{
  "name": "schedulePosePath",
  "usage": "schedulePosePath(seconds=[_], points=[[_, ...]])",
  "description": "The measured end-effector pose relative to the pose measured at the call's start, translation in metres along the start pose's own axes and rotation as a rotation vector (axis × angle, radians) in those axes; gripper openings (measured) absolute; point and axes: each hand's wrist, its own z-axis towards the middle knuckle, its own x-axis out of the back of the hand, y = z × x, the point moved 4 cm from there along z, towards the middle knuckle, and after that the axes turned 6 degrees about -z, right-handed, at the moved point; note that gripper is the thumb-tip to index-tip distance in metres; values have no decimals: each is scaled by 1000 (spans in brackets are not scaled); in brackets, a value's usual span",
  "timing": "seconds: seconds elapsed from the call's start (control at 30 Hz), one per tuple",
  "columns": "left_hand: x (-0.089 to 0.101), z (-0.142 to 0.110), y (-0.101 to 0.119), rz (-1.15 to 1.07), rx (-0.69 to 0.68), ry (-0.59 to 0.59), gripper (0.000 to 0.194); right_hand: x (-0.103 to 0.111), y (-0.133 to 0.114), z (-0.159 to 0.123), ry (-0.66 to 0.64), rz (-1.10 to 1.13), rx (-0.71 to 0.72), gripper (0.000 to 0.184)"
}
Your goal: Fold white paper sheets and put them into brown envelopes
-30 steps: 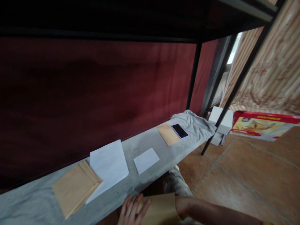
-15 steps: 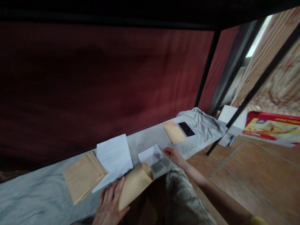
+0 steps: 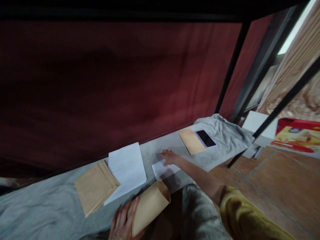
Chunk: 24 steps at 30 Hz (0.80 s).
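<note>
Gripping an open-mouthed brown envelope (image 3: 150,206) (inside unseen), left hand (image 3: 123,221); right hand (image 3: 169,157) rests flat on white paper (image 3: 163,170).

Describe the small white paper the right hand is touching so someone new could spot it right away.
Start at the long grey cloth-covered bench in front of the red wall. Near its front edge, the right hand rests on the small white paper. It is much smaller than the large white sheet to its left, and white, unlike the brown envelopes.

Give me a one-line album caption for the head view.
Left hand holds an open brown envelope while right hand rests on a small white card.
</note>
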Motion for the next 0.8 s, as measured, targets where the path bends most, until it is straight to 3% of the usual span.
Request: schedulePosePath(seconds=[0.2,0.33,0.47,0.57,0.63,0.8], points=[[-6,-9,-3,-10,21,33,108,1,2,7,-41,15,-40,62],[-8,-13,-2,-14,46,48,107,3,8,5,-4,183,-75,36],[-11,-16,-6,-30,89,59,104,13,34,-8,95,451,-141,13],[-14,-19,-13,-59,129,73,102,19,62,-33,221,693,-212,5],[-16,-19,-17,-77,149,83,100,16,76,-57,306,863,-263,9],[-23,-14,-13,-96,136,115,96,-19,76,-124,378,1205,-335,13]])
